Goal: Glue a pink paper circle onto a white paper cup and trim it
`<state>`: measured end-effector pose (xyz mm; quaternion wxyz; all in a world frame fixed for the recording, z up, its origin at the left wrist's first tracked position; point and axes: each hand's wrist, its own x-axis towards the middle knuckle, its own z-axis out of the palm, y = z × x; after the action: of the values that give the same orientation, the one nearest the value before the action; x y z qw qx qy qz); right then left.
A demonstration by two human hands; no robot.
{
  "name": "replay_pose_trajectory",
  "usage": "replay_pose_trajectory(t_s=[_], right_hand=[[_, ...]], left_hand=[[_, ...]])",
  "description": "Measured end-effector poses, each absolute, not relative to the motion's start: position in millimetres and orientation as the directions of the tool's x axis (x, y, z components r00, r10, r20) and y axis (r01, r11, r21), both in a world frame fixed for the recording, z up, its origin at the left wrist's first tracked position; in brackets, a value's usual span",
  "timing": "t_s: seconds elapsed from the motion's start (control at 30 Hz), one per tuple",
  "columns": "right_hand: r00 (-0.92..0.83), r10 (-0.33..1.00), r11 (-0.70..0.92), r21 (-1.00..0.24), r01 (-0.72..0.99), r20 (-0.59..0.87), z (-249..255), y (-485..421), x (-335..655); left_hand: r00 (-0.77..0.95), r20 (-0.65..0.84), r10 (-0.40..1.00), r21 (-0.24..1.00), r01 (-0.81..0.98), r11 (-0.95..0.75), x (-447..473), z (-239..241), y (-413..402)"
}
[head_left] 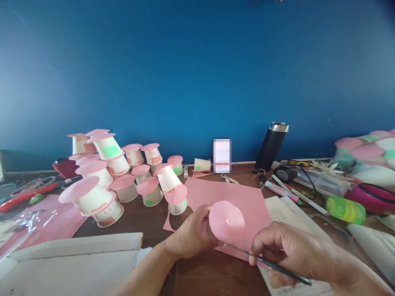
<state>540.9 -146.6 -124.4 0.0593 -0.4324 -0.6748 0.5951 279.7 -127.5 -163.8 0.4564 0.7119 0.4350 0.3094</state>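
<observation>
My left hand point(193, 235) is closed around a small cup capped by a round pink paper roof point(226, 221), held just above the table. My right hand point(290, 253) pinches a thin dark stick, perhaps a brush point(268, 263), whose tip reaches the lower edge of the pink roof. Under both lies a pink paper sheet point(247, 197) on the brown table point(212, 275).
A cluster of white paper cups with pink roofs point(123, 181) fills the left middle. A black flask point(271, 146) stands at the wall. Markers point(282, 191), green tape rolls point(345, 209), printed paper point(284, 211) and more cups point(367, 154) lie right. White cardboard point(70, 263) and scissors point(24, 196) lie left.
</observation>
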Motion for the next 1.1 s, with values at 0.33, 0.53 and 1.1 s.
replay_pose_trajectory(t_s=[0.33,0.53,1.1], right_hand=[[-0.606,0.659,-0.089,-0.847,0.525,-0.445,-124,-148,541],[-0.619,0.657,-0.081,-0.856,0.511,-0.432,-127,-146,545],[-0.595,0.661,-0.097,-0.838,0.537,-0.457,-130,-144,550]], left_hand=[[0.394,0.020,0.919,0.912,0.370,-0.178,282,-162,-131],[0.385,0.019,0.923,0.922,0.351,-0.165,281,-166,-129],[0.392,0.048,0.919,0.916,0.349,-0.197,276,-181,-127]])
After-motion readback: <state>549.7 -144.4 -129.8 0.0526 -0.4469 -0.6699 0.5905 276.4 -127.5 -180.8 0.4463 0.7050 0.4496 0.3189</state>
